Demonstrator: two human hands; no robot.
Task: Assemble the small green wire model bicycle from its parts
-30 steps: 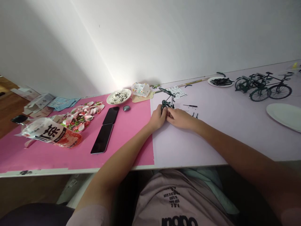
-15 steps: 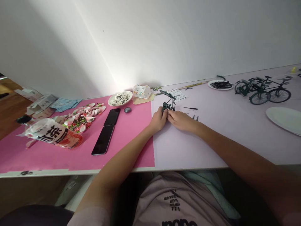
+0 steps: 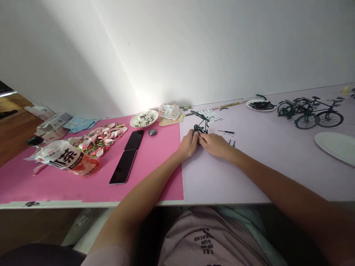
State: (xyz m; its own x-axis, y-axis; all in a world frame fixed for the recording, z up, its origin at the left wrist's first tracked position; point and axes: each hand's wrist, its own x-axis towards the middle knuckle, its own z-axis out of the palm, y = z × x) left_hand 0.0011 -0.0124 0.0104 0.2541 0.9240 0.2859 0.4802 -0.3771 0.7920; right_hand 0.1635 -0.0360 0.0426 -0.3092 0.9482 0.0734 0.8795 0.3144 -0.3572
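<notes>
A dark green model bicycle (image 3: pixel 201 125) is between my hands, just right of the seam between the pink and pale lilac table coverings. My left hand (image 3: pixel 189 145) is closed on its near left side. The fingers of my right hand (image 3: pixel 213 145) pinch its near right side; any small part between the fingertips is too small to make out. My hands hide the near end of the bicycle. A small screwdriver (image 3: pixel 228 132) lies to the right, beyond my right hand. Small dark pieces (image 3: pixel 232 143) lie close to that hand.
Finished-looking model bicycles (image 3: pixel 310 112) stand at the right, near a white plate (image 3: pixel 337 146). Another plate (image 3: pixel 249 104) holds black parts. A printed sheet (image 3: pixel 213 116) lies behind my hands. Leftward are a phone (image 3: pixel 123 166), a mouse (image 3: pixel 152 132), and a bottle (image 3: pixel 68 158).
The camera view has shifted a little, so everything sits slightly lower and further right. The bicycle tilts slightly differently between my hands, and both keep their hold.
</notes>
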